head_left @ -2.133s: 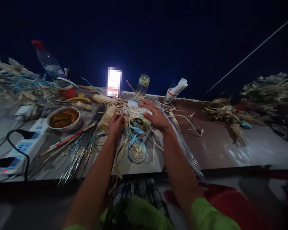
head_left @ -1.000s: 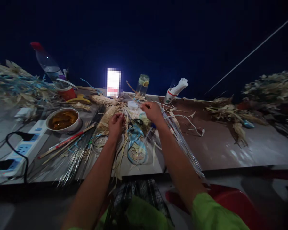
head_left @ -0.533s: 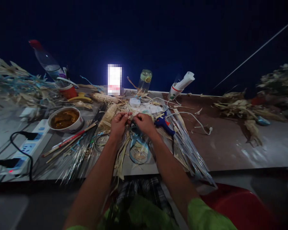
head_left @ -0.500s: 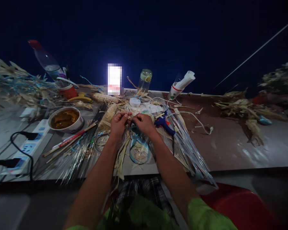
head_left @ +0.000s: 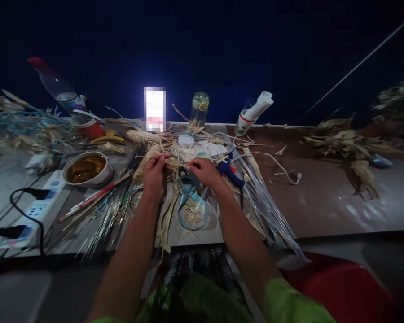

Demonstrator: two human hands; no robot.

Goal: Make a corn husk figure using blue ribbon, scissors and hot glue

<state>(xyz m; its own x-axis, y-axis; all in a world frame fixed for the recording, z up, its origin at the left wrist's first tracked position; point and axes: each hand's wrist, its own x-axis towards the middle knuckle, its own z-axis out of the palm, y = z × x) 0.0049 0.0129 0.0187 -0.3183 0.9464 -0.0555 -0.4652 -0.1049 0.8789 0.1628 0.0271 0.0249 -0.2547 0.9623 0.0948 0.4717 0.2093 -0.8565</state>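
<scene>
Between my hands stretches a thin pale strip of husk (head_left: 175, 163), held a little above the cluttered table. My left hand (head_left: 155, 172) pinches its left end near a tan husk bundle (head_left: 146, 160). Its other end is between the fingertips of my right hand (head_left: 204, 171). Just below the hands a light blue ribbon loop (head_left: 206, 210) lies over husk scraps. Right of my right hand is a blue glue gun (head_left: 229, 170). A small white container (head_left: 186, 141) stands beyond the strip.
A bowl of brown liquid (head_left: 87, 169) and a power strip (head_left: 40, 211) are at left. Metal wires (head_left: 109, 224) and clear sticks (head_left: 267, 204) flank my forearms. A glass jar (head_left: 199, 110), a lit screen (head_left: 155, 107) and a paper cup (head_left: 244, 123) stand behind.
My hands have moved apart, my left hand shifting left, and the strip now spans the wider gap. The view has shifted slightly.
</scene>
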